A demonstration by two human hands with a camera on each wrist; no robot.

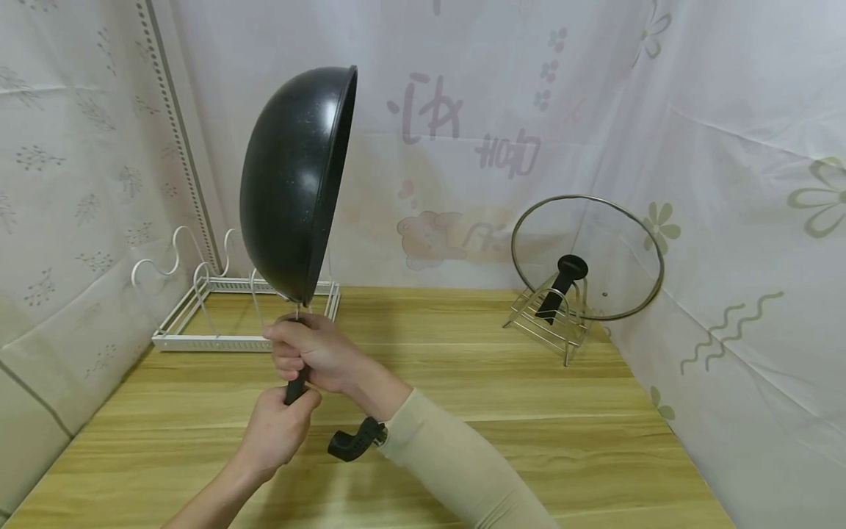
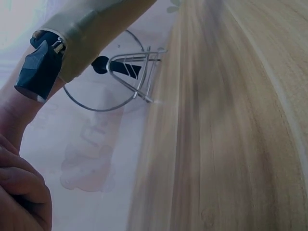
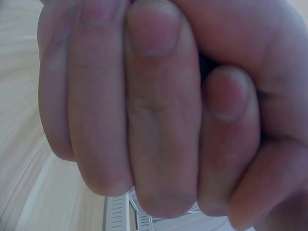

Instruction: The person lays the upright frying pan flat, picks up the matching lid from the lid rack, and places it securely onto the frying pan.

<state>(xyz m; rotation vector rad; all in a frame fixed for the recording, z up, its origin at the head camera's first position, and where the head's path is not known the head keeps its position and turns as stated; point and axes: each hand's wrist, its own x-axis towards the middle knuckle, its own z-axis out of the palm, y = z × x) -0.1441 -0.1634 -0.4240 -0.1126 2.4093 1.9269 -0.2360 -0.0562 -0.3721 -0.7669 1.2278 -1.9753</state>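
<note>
Wok (image 1: 293, 176) held on end by its handle (image 1: 296, 388)

Its black bowl (image 1: 284, 198) rises above the wood-grain table (image 1: 463, 382), hollow side facing right. The right hand (image 1: 320, 353) grips close below the bowl, fully curled round; the left hand (image 1: 276, 430) seems wrapped about the lower end, though mostly hidden from view. Behind sits a white metal rack (image 1: 221, 343); at right, a glass lid (image 1: 604, 253) stands in a wire holder (image 1: 567, 343).

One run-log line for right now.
pan: aloft, handle down | left hand, right hand: gripping handle | glass lid: on wire stand
</note>
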